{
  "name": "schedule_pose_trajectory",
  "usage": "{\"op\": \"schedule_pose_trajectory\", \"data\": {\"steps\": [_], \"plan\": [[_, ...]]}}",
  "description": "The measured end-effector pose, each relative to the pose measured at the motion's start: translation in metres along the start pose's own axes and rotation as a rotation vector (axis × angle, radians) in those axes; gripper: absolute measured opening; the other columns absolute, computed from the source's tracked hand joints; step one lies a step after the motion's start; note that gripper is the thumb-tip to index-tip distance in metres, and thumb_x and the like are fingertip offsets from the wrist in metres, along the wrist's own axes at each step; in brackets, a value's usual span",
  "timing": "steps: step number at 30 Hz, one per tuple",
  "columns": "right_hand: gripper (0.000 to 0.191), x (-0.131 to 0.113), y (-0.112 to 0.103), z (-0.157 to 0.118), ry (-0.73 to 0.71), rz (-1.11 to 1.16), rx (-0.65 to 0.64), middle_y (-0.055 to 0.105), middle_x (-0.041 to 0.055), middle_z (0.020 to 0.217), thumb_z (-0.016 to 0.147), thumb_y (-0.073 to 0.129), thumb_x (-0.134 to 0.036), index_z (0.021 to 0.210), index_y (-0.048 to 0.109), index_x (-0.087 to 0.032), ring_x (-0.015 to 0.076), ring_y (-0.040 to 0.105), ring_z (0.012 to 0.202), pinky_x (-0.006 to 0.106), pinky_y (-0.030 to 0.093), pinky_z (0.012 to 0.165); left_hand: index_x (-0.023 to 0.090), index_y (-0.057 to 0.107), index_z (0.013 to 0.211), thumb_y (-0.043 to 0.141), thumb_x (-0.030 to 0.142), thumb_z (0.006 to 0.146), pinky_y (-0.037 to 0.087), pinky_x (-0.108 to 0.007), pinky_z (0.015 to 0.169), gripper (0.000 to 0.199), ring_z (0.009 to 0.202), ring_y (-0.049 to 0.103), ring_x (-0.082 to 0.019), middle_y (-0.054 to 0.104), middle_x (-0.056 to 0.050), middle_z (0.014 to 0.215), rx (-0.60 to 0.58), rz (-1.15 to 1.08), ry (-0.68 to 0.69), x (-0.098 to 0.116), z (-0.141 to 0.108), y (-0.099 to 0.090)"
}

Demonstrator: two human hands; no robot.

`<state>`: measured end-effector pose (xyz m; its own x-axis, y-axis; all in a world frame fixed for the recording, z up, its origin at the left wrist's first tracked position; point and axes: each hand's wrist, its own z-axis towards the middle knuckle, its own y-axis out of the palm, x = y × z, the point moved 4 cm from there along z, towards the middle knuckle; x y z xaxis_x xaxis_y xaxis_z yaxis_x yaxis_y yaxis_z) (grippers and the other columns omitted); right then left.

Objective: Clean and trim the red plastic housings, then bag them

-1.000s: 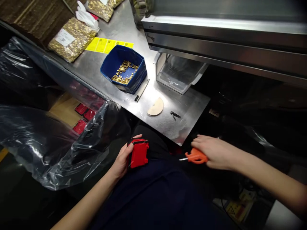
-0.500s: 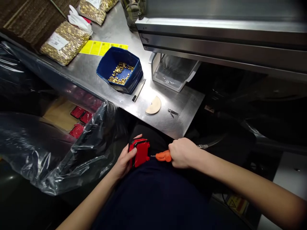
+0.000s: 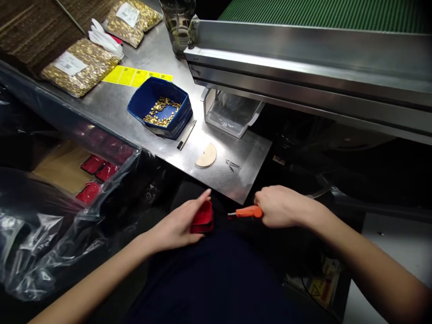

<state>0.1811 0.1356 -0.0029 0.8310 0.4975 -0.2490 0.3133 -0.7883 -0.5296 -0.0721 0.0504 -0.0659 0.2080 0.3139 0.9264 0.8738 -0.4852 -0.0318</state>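
My left hand (image 3: 182, 225) grips a red plastic case (image 3: 203, 221) with dark edges, thumb and fingers on opposite sides of it, above my lap. Part of the case is hidden behind the hand. In my right hand (image 3: 278, 207) is an orange air blow gun (image 3: 248, 212), its thin metal nozzle pointing left towards the case. Nozzle and case are apart. The fingers of the right hand are wrapped round the handle, mostly out of sight.
On the metal table (image 3: 232, 184) are a blue bin (image 3: 185, 118) of small brass-coloured pieces, a marker-like stick (image 3: 186, 135), a half-round disc (image 3: 206, 156), nail clippers (image 3: 231, 164) and a clear bin (image 3: 224, 118). A conveyor frame (image 3: 303, 81) overhangs right. A plastic-lined box (image 3: 114, 180) holds red cases.
The red case has turned in my left hand, which now covers more of it. My right hand has drawn the blow gun away to the right. The view has shifted slightly.
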Motion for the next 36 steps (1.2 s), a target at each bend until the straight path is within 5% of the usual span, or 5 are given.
{"op": "schedule_pose_trajectory", "data": {"steps": [3, 6, 14, 25, 36], "plan": [[0.009, 0.039, 0.025, -0.013, 0.002, 0.112, 0.060, 0.067, -0.0007, 0.073, 0.072, 0.057, -0.016, 0.076, 0.061, -0.023, 0.0155, 0.060, 0.061, 0.028, 0.035, 0.055, 0.035, 0.041, 0.152, 0.081, 0.042, 0.079, 0.053, -0.055, 0.101, 0.084, 0.123, 0.063, -0.041, 0.059, -0.013, 0.145, 0.237, -0.447, -0.133, -0.011, -0.015, -0.026], [0.019, 0.090, 0.036, -0.006, 0.061, -0.028, 0.351, 0.067, 0.0057, 0.113, 0.085, 0.057, -0.022, 0.102, 0.063, -0.024, 0.0233, 0.063, 0.098, 0.035, 0.045, 0.082, 0.029, 0.048, 0.143, 0.065, 0.056, 0.089, 0.060, -0.046, 0.084, 0.063, 0.112, 0.069, -0.039, 0.063, -0.015, 0.139, 0.381, -0.817, -0.183, -0.016, -0.015, -0.024], [0.038, 0.182, 0.039, 0.087, 0.316, -0.321, 0.537, 0.051, 0.0219, 0.140, 0.099, 0.038, -0.010, 0.134, 0.053, -0.011, 0.0294, 0.058, 0.113, 0.037, 0.051, 0.082, 0.023, 0.052, 0.139, 0.069, 0.050, 0.089, 0.056, -0.033, 0.078, 0.059, 0.091, 0.069, -0.025, 0.069, -0.008, 0.111, 0.219, -0.540, -0.075, 0.003, 0.085, 0.029], [0.051, 0.201, 0.062, 0.116, 0.387, -0.363, 0.541, 0.045, 0.0178, 0.152, 0.102, 0.044, -0.021, 0.152, 0.038, -0.018, 0.0284, 0.059, 0.116, 0.040, 0.053, 0.088, 0.023, 0.066, 0.127, 0.069, 0.051, 0.090, 0.042, -0.050, 0.110, 0.046, 0.120, 0.060, -0.035, 0.068, -0.012, 0.127, 0.366, 0.012, -0.042, -0.003, 0.102, 0.013], [0.054, 0.201, 0.061, 0.107, 0.364, -0.308, 0.594, 0.050, 0.0168, 0.150, 0.098, 0.039, -0.012, 0.150, 0.045, -0.024, 0.0267, 0.061, 0.108, 0.035, 0.052, 0.080, 0.024, 0.066, 0.123, 0.065, 0.051, 0.092, 0.047, -0.043, 0.095, 0.041, 0.103, 0.063, -0.030, 0.066, -0.008, 0.110, 0.477, 0.282, -0.003, -0.005, 0.107, 0.005]]}}
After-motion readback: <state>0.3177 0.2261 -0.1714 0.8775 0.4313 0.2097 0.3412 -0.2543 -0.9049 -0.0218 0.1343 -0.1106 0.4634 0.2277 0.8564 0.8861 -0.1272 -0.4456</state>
